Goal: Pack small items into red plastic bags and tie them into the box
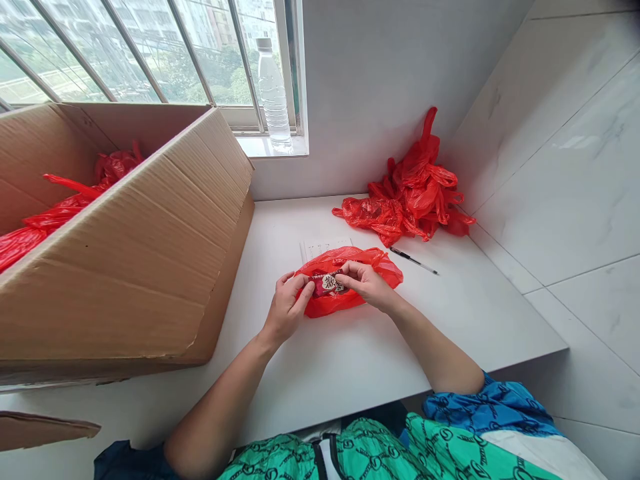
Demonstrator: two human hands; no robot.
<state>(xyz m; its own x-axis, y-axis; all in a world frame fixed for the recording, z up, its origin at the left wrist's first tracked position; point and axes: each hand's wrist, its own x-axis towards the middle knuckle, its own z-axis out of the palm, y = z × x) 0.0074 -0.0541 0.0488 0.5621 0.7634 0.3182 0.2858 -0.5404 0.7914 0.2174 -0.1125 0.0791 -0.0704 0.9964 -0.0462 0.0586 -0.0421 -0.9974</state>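
Observation:
Between my two hands is a small dark red packet [329, 283] with pale printed lettering. My left hand [290, 300] pinches its left end, and my right hand [367, 283] grips the right end. Right beneath the packet, a red plastic bag [333, 308] lies spread on the white table [320, 380]. What else the bag holds cannot be made out. A sheet of paper with writing [325, 248] sticks out from behind the bag. To the right of it lies a black pen [414, 261].
A large cardboard box [165, 240] with red plastic bags [65, 210] inside stands at the left. More crumpled red bags [413, 193] are heaped against the back wall. On the windowsill stands a clear water bottle [273, 97]. A tiled wall [565, 173] borders the right side.

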